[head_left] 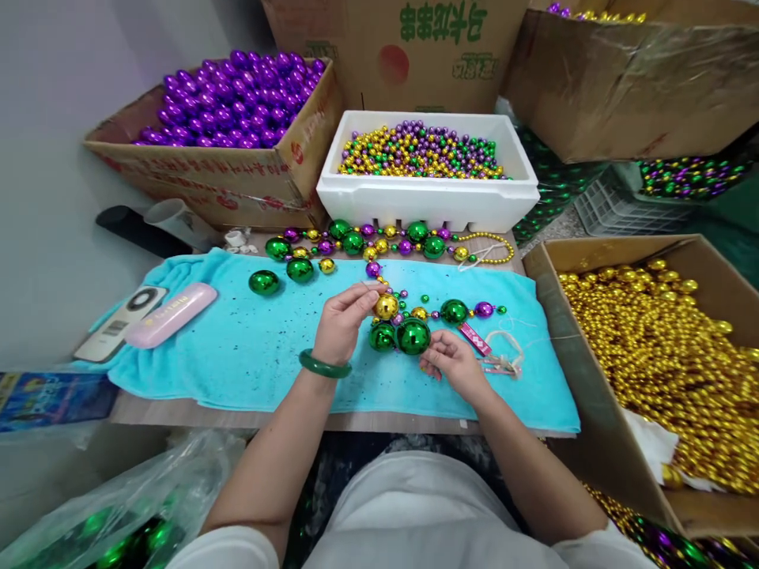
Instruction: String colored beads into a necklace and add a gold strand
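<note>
My left hand [349, 318], a green bangle [325, 364] at its wrist, is pinched closed on the bead string beside a shiny gold bead [387, 306]. My right hand [454, 363] has its fingers closed at the right side of a large green bead [413, 337]. Another large green bead [382, 336] sits just left of that one. From this cluster the string runs right through a green bead [454, 311] and a purple bead [484, 309]. The strung beads [353, 243] also stretch along the towel's far edge, ending in a gold bead loop [504, 241].
A turquoise towel [285, 356] covers the table. Loose green beads [264, 282], a pink case [171, 314] and a pink-labelled tool [475, 339] lie on it. Behind stand a white foam box [427, 194] and a carton of purple beads [237, 99]. A carton of gold beads [658, 363] is at right.
</note>
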`<state>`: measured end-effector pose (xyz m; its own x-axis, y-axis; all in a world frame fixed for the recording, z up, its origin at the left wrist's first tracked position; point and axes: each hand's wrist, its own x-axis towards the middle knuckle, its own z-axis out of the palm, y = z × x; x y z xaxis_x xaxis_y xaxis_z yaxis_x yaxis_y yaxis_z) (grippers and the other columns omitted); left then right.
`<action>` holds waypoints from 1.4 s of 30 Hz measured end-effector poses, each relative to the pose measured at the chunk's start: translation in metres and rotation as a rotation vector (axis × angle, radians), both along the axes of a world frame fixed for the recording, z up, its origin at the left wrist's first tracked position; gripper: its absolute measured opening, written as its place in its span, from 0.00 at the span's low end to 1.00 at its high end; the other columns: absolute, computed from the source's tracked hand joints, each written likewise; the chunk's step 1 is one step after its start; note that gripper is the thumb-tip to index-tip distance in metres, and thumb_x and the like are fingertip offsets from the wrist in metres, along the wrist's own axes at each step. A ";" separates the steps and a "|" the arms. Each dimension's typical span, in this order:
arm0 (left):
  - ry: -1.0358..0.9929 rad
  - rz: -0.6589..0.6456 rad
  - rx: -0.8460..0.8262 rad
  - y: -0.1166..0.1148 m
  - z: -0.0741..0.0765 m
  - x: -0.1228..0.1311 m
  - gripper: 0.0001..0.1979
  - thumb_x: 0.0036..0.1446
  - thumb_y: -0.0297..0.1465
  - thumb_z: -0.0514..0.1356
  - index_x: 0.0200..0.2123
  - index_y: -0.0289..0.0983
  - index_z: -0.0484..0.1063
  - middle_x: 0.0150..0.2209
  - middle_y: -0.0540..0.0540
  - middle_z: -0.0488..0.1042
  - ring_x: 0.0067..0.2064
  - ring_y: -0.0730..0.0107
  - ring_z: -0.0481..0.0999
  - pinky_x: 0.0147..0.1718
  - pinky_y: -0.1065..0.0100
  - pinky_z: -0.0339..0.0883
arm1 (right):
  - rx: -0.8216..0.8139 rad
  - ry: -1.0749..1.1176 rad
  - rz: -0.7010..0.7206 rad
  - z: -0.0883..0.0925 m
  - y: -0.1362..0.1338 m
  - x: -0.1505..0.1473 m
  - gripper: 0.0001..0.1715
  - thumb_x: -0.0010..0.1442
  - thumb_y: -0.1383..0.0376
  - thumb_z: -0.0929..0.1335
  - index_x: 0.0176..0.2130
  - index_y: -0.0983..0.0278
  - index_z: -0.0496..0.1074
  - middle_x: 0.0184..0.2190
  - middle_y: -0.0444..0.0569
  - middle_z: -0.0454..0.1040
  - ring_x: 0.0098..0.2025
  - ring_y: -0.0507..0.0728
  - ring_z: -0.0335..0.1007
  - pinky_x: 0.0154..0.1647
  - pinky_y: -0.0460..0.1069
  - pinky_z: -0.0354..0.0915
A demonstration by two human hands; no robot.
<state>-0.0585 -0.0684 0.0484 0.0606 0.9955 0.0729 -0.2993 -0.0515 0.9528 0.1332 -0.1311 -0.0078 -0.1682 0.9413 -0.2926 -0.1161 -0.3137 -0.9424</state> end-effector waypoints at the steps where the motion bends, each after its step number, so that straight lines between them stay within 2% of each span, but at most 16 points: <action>1: 0.047 0.005 0.056 -0.001 0.003 0.002 0.06 0.51 0.33 0.64 0.33 0.40 0.80 0.40 0.45 0.78 0.46 0.64 0.74 0.43 0.64 0.69 | 0.010 -0.045 0.042 0.001 -0.001 0.004 0.15 0.47 0.58 0.72 0.31 0.63 0.66 0.20 0.42 0.72 0.19 0.50 0.64 0.16 0.43 0.56; 3: 0.145 -0.026 0.161 -0.004 0.013 0.007 0.05 0.52 0.31 0.64 0.33 0.41 0.80 0.38 0.45 0.79 0.47 0.64 0.74 0.47 0.61 0.68 | 0.085 -0.194 0.077 0.007 -0.001 0.014 0.12 0.47 0.61 0.73 0.32 0.63 0.70 0.22 0.43 0.73 0.21 0.50 0.64 0.20 0.44 0.59; 6: 0.282 -0.109 0.287 -0.012 0.032 0.017 0.05 0.52 0.30 0.64 0.32 0.41 0.80 0.37 0.45 0.79 0.45 0.64 0.75 0.46 0.60 0.69 | 0.274 -0.359 -0.055 0.029 0.000 0.027 0.12 0.48 0.63 0.73 0.36 0.63 0.75 0.32 0.46 0.76 0.27 0.50 0.65 0.26 0.46 0.62; 9: 0.358 -0.150 0.384 -0.020 0.050 0.031 0.03 0.52 0.30 0.64 0.31 0.40 0.80 0.36 0.46 0.79 0.42 0.66 0.76 0.43 0.62 0.71 | 0.379 -0.223 -0.105 0.055 -0.001 0.027 0.14 0.52 0.62 0.71 0.40 0.62 0.75 0.39 0.49 0.76 0.29 0.50 0.66 0.26 0.46 0.63; 12: 0.365 -0.139 0.473 -0.026 0.065 0.043 0.03 0.53 0.30 0.64 0.30 0.39 0.79 0.34 0.46 0.78 0.40 0.68 0.77 0.41 0.64 0.71 | 0.434 -0.081 -0.031 0.072 -0.003 0.017 0.10 0.54 0.61 0.71 0.37 0.62 0.75 0.34 0.47 0.76 0.25 0.49 0.65 0.24 0.45 0.63; 15: 0.331 -0.122 0.533 -0.029 0.076 0.052 0.04 0.54 0.30 0.63 0.29 0.39 0.78 0.34 0.46 0.78 0.39 0.70 0.76 0.39 0.66 0.71 | 0.477 -0.038 -0.019 0.078 -0.006 0.008 0.07 0.55 0.61 0.71 0.33 0.63 0.75 0.30 0.45 0.75 0.23 0.49 0.65 0.23 0.45 0.63; 22: 0.271 -0.084 0.586 -0.036 0.100 0.062 0.05 0.54 0.33 0.63 0.30 0.40 0.78 0.34 0.47 0.77 0.40 0.69 0.76 0.40 0.64 0.70 | 0.687 -0.204 0.035 0.098 -0.008 0.014 0.03 0.56 0.65 0.70 0.31 0.62 0.74 0.32 0.46 0.74 0.34 0.53 0.69 0.34 0.49 0.66; 26: 0.250 -0.151 0.587 -0.032 0.106 0.062 0.08 0.56 0.37 0.61 0.35 0.41 0.78 0.38 0.47 0.77 0.44 0.67 0.75 0.46 0.61 0.68 | 0.735 -0.214 0.042 0.113 -0.007 0.016 0.03 0.55 0.66 0.70 0.29 0.63 0.73 0.31 0.46 0.72 0.33 0.53 0.67 0.33 0.48 0.65; 29: 0.250 -0.346 0.510 -0.026 0.088 0.056 0.21 0.55 0.43 0.60 0.52 0.45 0.71 0.51 0.44 0.73 0.51 0.62 0.72 0.51 0.58 0.66 | 0.708 -0.084 -0.091 0.115 -0.004 0.017 0.04 0.54 0.67 0.71 0.28 0.62 0.72 0.28 0.44 0.71 0.31 0.52 0.67 0.31 0.47 0.64; 32: 0.383 -0.535 0.393 -0.028 0.047 0.047 0.47 0.41 0.45 0.69 0.63 0.45 0.54 0.59 0.40 0.65 0.58 0.52 0.66 0.55 0.54 0.61 | 0.614 0.036 -0.226 0.111 -0.001 0.019 0.05 0.51 0.67 0.72 0.26 0.62 0.72 0.27 0.43 0.71 0.28 0.50 0.66 0.23 0.44 0.60; 34: 0.532 -0.563 0.303 -0.034 0.015 0.044 0.53 0.36 0.44 0.72 0.64 0.43 0.51 0.61 0.39 0.62 0.62 0.47 0.60 0.58 0.51 0.57 | 0.534 0.062 -0.272 0.109 -0.001 0.021 0.05 0.50 0.66 0.73 0.26 0.63 0.72 0.27 0.43 0.71 0.24 0.48 0.63 0.18 0.42 0.54; 36: 0.613 -0.540 0.259 -0.043 -0.013 0.044 0.51 0.36 0.44 0.71 0.63 0.40 0.54 0.61 0.38 0.61 0.63 0.46 0.58 0.60 0.50 0.53 | 0.488 0.077 -0.309 0.107 0.000 0.021 0.06 0.50 0.64 0.73 0.27 0.63 0.72 0.28 0.43 0.73 0.21 0.46 0.59 0.16 0.42 0.52; 38: 0.679 -0.519 0.253 -0.051 -0.035 0.047 0.43 0.37 0.44 0.71 0.57 0.38 0.62 0.57 0.38 0.66 0.61 0.46 0.62 0.59 0.50 0.55 | 0.483 0.088 -0.340 0.106 0.000 0.019 0.08 0.51 0.63 0.72 0.29 0.63 0.70 0.30 0.43 0.74 0.19 0.45 0.56 0.15 0.41 0.51; 40: 0.798 -0.519 0.268 -0.056 -0.049 0.050 0.35 0.38 0.43 0.70 0.50 0.36 0.68 0.52 0.38 0.71 0.57 0.46 0.66 0.58 0.49 0.56 | 0.480 0.078 -0.355 0.105 0.001 0.019 0.08 0.53 0.62 0.71 0.30 0.63 0.69 0.31 0.44 0.76 0.18 0.44 0.55 0.14 0.41 0.50; 42: 0.940 -0.502 0.293 -0.058 -0.057 0.050 0.30 0.42 0.40 0.69 0.48 0.36 0.69 0.50 0.39 0.73 0.54 0.48 0.69 0.58 0.47 0.54 | 0.473 0.043 -0.373 0.104 0.001 0.019 0.09 0.53 0.62 0.71 0.30 0.63 0.68 0.31 0.45 0.76 0.17 0.44 0.55 0.13 0.41 0.51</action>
<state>-0.0090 -0.1268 -0.0088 0.6080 0.7938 0.0149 0.4878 -0.3883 0.7818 0.1526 -0.1299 0.0967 0.1956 0.9655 0.1718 -0.1790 0.2074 -0.9618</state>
